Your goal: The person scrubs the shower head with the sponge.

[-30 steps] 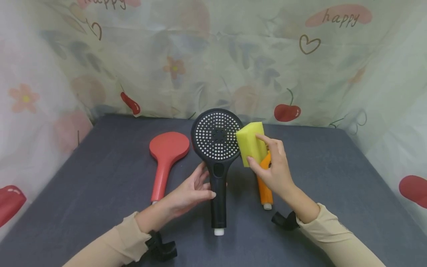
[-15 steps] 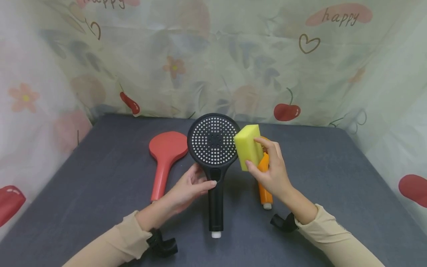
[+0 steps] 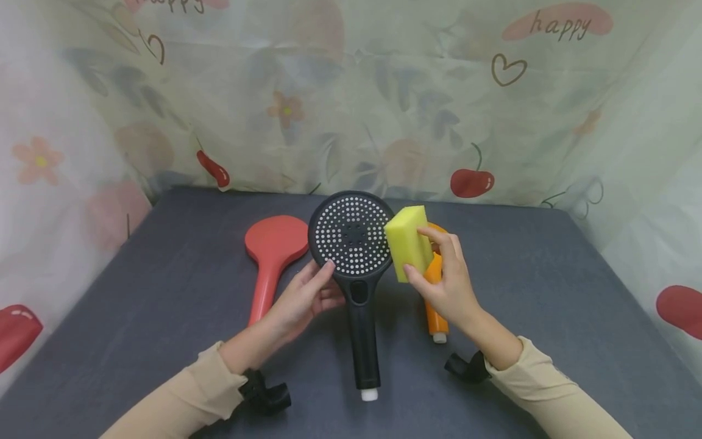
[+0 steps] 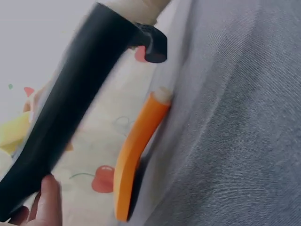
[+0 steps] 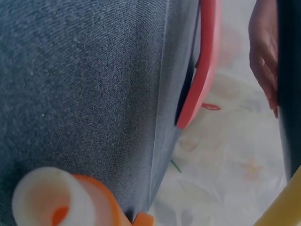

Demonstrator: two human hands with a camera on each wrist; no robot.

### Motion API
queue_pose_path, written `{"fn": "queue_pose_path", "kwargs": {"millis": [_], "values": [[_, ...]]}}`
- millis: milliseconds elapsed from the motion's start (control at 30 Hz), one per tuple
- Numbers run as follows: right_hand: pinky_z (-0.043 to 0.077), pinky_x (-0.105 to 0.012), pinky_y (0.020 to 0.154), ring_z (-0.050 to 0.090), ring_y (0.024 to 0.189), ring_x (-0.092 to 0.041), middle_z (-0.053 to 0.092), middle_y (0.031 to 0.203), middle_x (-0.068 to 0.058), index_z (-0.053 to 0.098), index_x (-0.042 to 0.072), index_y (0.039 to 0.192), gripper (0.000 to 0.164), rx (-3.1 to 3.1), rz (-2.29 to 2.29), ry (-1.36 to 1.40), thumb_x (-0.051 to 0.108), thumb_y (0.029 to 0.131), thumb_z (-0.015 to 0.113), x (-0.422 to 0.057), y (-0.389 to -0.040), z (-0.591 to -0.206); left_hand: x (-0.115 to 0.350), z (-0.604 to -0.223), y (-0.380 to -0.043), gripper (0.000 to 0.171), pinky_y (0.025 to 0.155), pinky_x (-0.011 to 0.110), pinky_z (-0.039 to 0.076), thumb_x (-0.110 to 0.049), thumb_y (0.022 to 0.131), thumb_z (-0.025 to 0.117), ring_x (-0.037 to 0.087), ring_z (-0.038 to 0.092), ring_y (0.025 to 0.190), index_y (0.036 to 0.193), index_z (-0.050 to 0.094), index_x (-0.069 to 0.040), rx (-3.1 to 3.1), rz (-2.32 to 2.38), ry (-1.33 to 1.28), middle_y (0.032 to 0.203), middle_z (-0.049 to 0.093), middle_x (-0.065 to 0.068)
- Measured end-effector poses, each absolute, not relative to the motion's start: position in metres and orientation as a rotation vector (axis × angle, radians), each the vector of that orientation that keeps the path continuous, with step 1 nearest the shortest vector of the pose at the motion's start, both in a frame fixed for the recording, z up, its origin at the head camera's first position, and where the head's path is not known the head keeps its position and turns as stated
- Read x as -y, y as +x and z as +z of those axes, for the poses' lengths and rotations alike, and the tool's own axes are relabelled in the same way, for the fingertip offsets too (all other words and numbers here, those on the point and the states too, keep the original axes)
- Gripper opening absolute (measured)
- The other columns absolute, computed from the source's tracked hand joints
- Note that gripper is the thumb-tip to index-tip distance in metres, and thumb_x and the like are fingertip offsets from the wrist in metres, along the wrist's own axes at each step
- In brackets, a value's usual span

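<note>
A black shower head [image 3: 364, 341] with a round face of white nozzles is raised at the centre of the head view. My left hand [image 3: 301, 299] grips it near the neck, thumb on the lower left rim and fingers behind. In the left wrist view the black handle [image 4: 70, 94] slants across, with fingertips at its underside. My right hand [image 3: 452, 283] pinches a yellow sponge [image 3: 407, 244] between thumb and fingers. The sponge stands at the right edge of the nozzle face; whether it touches cannot be told. Only a corner of the sponge [image 5: 284, 202] shows in the right wrist view.
On the dark grey table [image 3: 164, 292] lies a red shower head [image 3: 276, 235] at the left. An orange shower head [image 3: 436, 320] lies at the right, partly hidden by the sponge and right hand. A patterned curtain [image 3: 351, 122] hangs behind and along both sides.
The left hand has slid up from the handle to the neck, its thumb now on the rim. The black shower head has lowered slightly and tilted, its handle end swinging right. The sponge has dropped slightly.
</note>
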State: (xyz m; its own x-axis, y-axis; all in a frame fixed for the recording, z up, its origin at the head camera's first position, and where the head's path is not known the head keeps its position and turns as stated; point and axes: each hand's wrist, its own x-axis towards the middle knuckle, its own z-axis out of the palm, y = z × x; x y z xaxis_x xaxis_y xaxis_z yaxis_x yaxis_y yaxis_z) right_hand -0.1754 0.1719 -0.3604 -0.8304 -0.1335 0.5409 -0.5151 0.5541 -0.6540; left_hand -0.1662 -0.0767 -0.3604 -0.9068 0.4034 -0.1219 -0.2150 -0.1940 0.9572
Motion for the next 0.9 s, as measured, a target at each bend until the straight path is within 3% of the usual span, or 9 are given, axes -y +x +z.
{"fn": "queue_pose_path", "kwargs": {"millis": [233,467,700,900], "values": [[0.044,-0.047,0.080,0.041,0.104,-0.023,0.042,0.119,-0.019,0.044,0.012,0.131,0.059,2.379,1.206,0.519,0.010,0.078,0.070,-0.168,-0.176,-0.361,0.078,-0.361,-0.171,0.048,0.091,0.039,0.052,-0.021,0.099,0.045,0.009,0.061,0.102,0.142,0.033,-0.006,-1.796,2.147,0.179,0.132,0.051,0.012],[0.045,-0.045,0.076,0.043,0.102,-0.024,0.042,0.113,-0.016,0.052,0.016,0.127,0.055,2.399,1.160,0.578,0.012,0.076,0.073,-0.162,-0.170,-0.360,0.073,-0.359,-0.180,0.044,0.085,0.035,0.055,-0.017,0.094,0.054,0.007,0.065,0.090,0.135,0.043,-0.003,-1.843,2.220,0.021,0.124,0.057,0.013],[0.042,-0.038,0.077,0.044,0.101,-0.026,0.049,0.108,-0.014,0.059,0.018,0.120,0.055,2.331,0.883,0.912,0.016,0.068,0.077,-0.154,-0.163,-0.370,0.069,-0.355,-0.186,0.048,0.087,0.038,0.054,-0.021,0.092,0.058,0.012,0.066,0.091,0.132,0.042,0.002,-1.876,2.246,-0.117,0.120,0.059,0.017],[0.045,-0.038,0.083,0.046,0.104,-0.021,0.050,0.114,-0.010,0.058,0.025,0.122,0.056,2.346,0.721,1.243,0.027,0.070,0.078,-0.153,-0.151,-0.371,0.069,-0.356,-0.189,0.048,0.088,0.037,0.053,-0.022,0.092,0.059,0.018,0.066,0.100,0.132,0.044,-0.001,-1.906,2.244,-0.195,0.122,0.059,0.018]]}}
